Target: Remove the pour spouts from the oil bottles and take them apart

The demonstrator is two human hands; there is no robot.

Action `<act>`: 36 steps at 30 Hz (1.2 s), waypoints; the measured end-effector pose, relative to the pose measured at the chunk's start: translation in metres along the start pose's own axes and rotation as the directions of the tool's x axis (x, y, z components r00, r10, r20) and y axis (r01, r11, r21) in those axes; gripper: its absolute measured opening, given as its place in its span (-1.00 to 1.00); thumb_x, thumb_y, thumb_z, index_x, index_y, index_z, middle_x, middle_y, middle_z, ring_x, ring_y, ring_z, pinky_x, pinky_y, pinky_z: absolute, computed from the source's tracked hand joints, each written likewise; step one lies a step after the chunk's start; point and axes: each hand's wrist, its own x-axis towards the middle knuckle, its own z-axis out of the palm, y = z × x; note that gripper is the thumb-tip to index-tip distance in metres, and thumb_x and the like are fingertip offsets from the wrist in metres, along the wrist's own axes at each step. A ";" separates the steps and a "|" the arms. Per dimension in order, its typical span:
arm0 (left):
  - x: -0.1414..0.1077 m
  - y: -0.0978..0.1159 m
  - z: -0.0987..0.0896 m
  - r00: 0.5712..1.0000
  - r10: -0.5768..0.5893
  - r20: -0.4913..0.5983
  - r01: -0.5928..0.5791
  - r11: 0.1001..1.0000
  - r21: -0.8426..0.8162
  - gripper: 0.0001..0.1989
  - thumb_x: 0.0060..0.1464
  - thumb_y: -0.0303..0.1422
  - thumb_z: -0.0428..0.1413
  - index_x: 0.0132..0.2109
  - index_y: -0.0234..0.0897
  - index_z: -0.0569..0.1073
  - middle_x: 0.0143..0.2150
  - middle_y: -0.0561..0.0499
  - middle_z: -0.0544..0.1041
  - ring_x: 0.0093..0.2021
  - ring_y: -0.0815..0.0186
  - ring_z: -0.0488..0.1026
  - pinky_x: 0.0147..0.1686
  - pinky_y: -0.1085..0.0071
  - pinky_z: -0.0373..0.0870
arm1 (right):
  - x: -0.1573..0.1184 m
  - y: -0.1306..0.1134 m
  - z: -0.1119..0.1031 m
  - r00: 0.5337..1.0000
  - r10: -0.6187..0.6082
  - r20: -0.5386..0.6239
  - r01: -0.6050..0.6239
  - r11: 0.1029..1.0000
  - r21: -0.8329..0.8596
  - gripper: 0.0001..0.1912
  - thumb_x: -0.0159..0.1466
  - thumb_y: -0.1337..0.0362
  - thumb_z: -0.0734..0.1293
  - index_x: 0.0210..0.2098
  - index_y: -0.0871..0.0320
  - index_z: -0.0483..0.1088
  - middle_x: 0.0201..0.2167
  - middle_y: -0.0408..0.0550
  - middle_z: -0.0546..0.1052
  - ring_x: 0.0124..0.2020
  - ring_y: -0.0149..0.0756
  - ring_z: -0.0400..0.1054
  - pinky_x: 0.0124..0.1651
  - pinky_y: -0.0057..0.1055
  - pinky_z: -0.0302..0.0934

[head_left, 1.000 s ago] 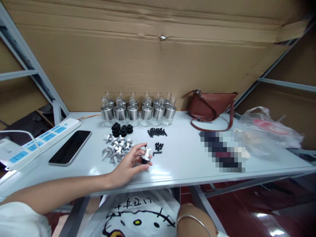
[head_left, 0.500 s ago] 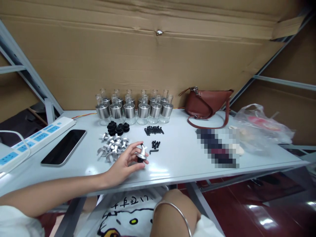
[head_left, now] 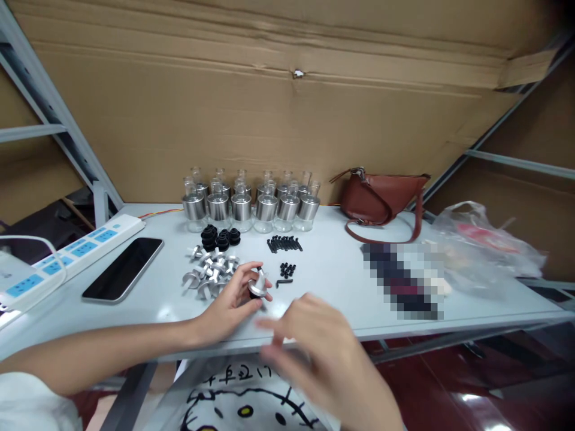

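Observation:
My left hand (head_left: 233, 302) is closed on a silver metal bottle pourer (head_left: 258, 286) with a black ribbed base, held just above the table. Motion blurs my right hand (head_left: 314, 344) at the table's front edge; its thumb and forefinger are apart, and nothing shows between them. Left of the held pourer lies a heap of silver metal pieces (head_left: 211, 272). Black ribbed stoppers (head_left: 220, 238) are gathered behind the heap. Farther right are a row of black screws (head_left: 285, 243), a cluster of small black parts (head_left: 287, 270) and a black hex key (head_left: 284, 282).
Two rows of glass bottles with metal sleeves (head_left: 265, 208) stand at the back against cardboard. A phone (head_left: 123, 269) and a white power strip (head_left: 76, 251) lie left. To the right are a brown bag (head_left: 381, 200), a pixelated dark item (head_left: 399, 281) and a clear plastic bag (head_left: 489, 245).
My right hand has come up from below the table edge toward the held pourer. My left hand keeps hold of the pourer, now tilted slightly differently. The whole view has shifted a little.

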 end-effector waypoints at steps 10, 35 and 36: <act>0.000 0.000 -0.001 0.995 -0.088 0.051 0.087 0.996 0.021 -0.40 0.10 -0.42 0.10 0.18 -0.11 -0.04 -0.07 -0.02 0.35 -0.38 0.45 0.36 -0.26 0.35 0.33 | 0.001 0.082 0.031 0.834 0.528 -0.163 -0.552 0.798 -0.241 -0.74 0.23 0.25 0.22 -0.12 0.13 0.41 -0.39 -0.11 0.49 -0.44 -0.29 0.38 -0.36 -0.40 0.18; 0.001 0.000 0.001 0.988 -0.138 0.062 0.140 0.990 -0.024 -0.29 0.03 -0.40 0.18 0.21 -0.10 -0.04 -0.14 0.01 0.38 -0.35 0.40 0.44 -0.22 0.31 0.33 | 0.008 0.064 0.052 0.764 0.505 -0.403 -0.353 0.849 0.394 -0.91 0.21 0.29 0.30 -0.42 0.15 0.36 -0.46 -0.13 0.49 -0.49 -0.40 0.36 -0.41 -0.48 0.27; 0.001 0.001 0.001 0.989 -0.138 0.061 0.141 0.989 -0.035 -0.29 0.02 -0.39 0.18 0.22 -0.10 -0.03 -0.15 0.02 0.38 -0.34 0.39 0.44 -0.21 0.31 0.32 | 0.007 0.063 0.055 0.781 0.485 -0.394 -0.328 0.855 0.402 -0.90 0.21 0.31 0.31 -0.44 0.15 0.35 -0.47 -0.13 0.49 -0.49 -0.41 0.37 -0.40 -0.49 0.27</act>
